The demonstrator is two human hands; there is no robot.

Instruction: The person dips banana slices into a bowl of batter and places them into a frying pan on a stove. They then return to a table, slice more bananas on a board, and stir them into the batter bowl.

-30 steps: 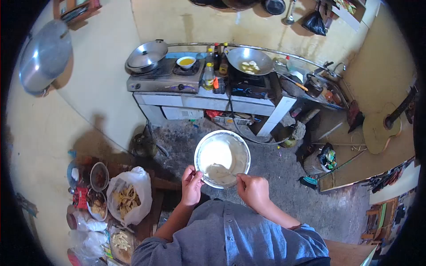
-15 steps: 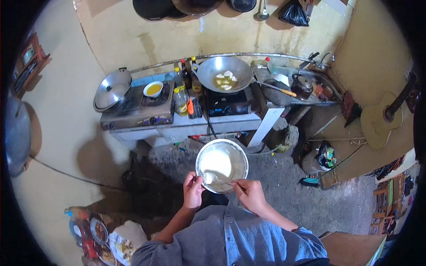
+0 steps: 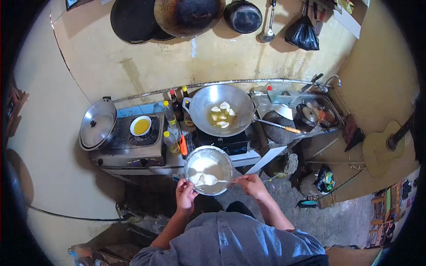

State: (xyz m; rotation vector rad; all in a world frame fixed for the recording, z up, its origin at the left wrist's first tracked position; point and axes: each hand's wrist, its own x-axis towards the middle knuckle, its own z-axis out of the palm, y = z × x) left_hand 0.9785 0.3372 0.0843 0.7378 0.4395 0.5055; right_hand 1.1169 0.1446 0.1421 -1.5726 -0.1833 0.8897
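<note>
My left hand (image 3: 186,195) grips the near-left rim of a metal bowl (image 3: 188,163) that contains white batter (image 3: 205,165). In my right hand (image 3: 252,185) is the handle of a spoon (image 3: 209,179), its head heaped with batter over the bowl. Just beyond the bowl, a large wok (image 3: 202,106) sits on a black cooker (image 3: 222,142). Several pale pieces of batter (image 3: 224,106) lie in the yellow oil inside it. A slotted ladle or spatula with a wooden handle (image 3: 284,127) rests at the wok's right side.
Left of the wok stand several bottles (image 3: 169,113) and a gas stove (image 3: 128,146) bearing a white bowl of yellow liquid (image 3: 141,126) and a lidded pan (image 3: 98,123). A sink (image 3: 330,122) with a kettle (image 3: 307,116) is at right. Pans (image 3: 191,17) hang above.
My view has tilted up and moved closer to the counter. The bowl is now nearer the wok, and the spoon carries a larger heap of batter, lifted clear.
</note>
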